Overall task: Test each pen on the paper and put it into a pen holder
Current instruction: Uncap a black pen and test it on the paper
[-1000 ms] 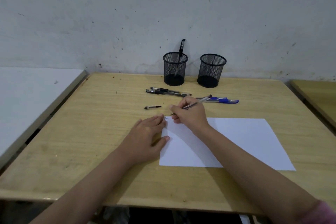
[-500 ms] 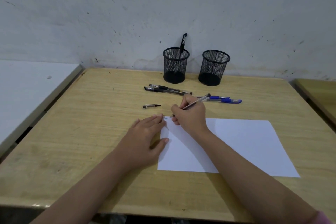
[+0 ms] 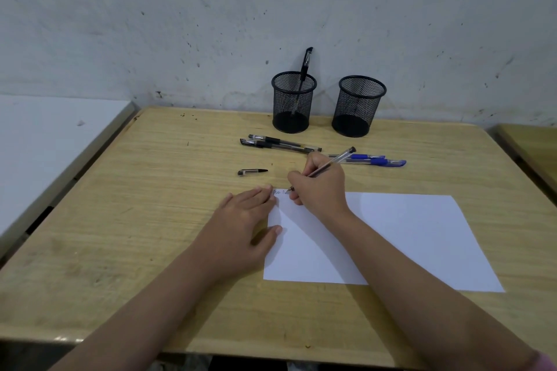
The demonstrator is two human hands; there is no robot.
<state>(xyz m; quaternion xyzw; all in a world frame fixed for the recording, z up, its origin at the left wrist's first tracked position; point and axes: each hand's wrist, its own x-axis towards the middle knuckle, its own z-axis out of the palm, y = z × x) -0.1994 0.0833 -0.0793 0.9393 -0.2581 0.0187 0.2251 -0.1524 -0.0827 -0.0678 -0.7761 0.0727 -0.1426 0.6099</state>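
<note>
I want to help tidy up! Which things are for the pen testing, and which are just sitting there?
For the job:
pen in the right hand
paper under the left hand
loose cap
black pens
blue pens
two holders

Just there:
white table
wall

It looked like a plain classroom or study room: a pale wooden desk with rounded corners and a scuffed laminate top [image 3: 126, 220] stood pushed against a bare, whitewashed wall flecked with dark marks [image 3: 180, 24]. A white-topped table [image 3: 45, 135] sat close on the left and another wooden desk of the same kind [image 3: 533, 144] on the right, set in a row. On the desk stood two black wire-mesh cylindrical pen holders [image 3: 358, 105], with loose clear-barrelled ballpoint pens [image 3: 280, 144] and a white sheet of paper [image 3: 407, 238], ordinary school or office stationery.
</note>
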